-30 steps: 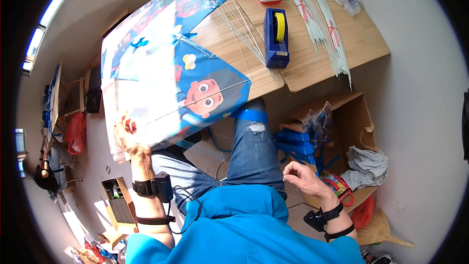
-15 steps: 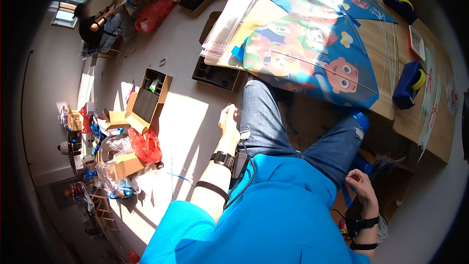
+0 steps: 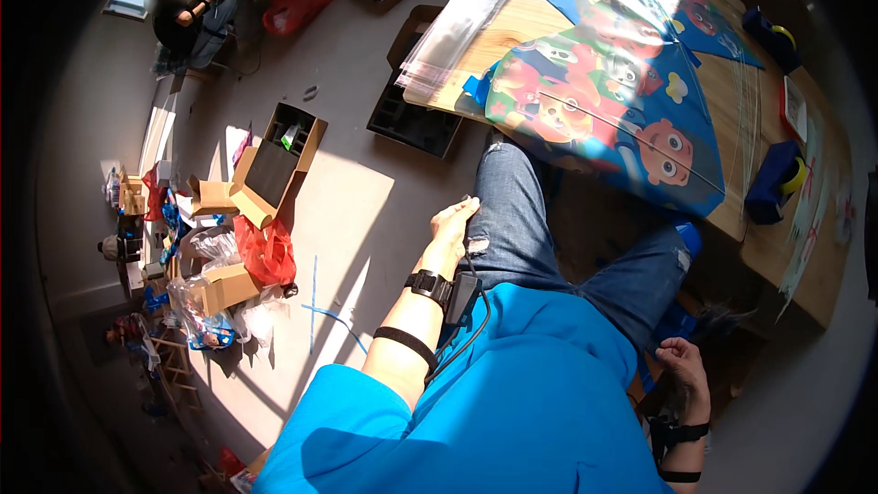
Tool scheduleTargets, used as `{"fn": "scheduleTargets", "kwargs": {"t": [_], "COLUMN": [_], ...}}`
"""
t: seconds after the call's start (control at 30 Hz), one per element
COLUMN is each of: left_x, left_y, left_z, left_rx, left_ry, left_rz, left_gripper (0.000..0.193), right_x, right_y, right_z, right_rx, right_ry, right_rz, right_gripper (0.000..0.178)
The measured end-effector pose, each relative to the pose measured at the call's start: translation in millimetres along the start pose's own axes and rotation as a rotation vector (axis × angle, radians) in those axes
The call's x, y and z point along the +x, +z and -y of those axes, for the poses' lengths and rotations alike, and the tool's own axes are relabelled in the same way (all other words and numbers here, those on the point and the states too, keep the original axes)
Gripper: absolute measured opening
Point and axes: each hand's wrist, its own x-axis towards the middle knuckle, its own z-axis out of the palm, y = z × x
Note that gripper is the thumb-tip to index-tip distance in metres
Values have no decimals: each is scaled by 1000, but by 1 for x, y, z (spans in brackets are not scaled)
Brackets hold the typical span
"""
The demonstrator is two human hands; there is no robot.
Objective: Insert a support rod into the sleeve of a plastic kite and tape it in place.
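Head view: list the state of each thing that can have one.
Left bare hand: fingers curled, grip unclear
Right bare hand: fingers curled, grip unclear
Blue cartoon sheet: spread, overhanging wooden table
Brown cardboard box with black insert: open
Blue tape dispenser: yellow roll loaded
Blue denim jeans: torn
Red sunlit plastic bag: crumpled

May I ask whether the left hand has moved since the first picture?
Yes: the left hand has moved backward, away from the near edge of the table.
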Motion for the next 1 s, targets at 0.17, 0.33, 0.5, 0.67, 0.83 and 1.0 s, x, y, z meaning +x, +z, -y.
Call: {"fn": "scheduleTargets", "kwargs": {"t": [0.17,0.33,0.5,0.67,0.83,1.0], "left_x": [30,37,43,46,34,11], "left_y": [-14,-9,-22,-30,-26,-25], "left_z": [12,28,35,28,12,-39], "left_rx": [61,45,240,34,94,-101], "left_ry": [-11,365,484,218,168,311], "left_rz": [45,-139,-135,24,83,137], "left_gripper": [20,16,16,14,14,13], "right_x": [-1,0,4,6,-1,-8], "right_y": [0,4,4,1,-2,-13], "right_z": [2,1,-7,-7,-6,46], "right_rx": [2,29,38,33,44,8], "right_ry": [39,31,41,28,-26,-216], "right_rz": [7,27,28,25,31,-17], "right_gripper": [11,10,10,10,9,9]}}
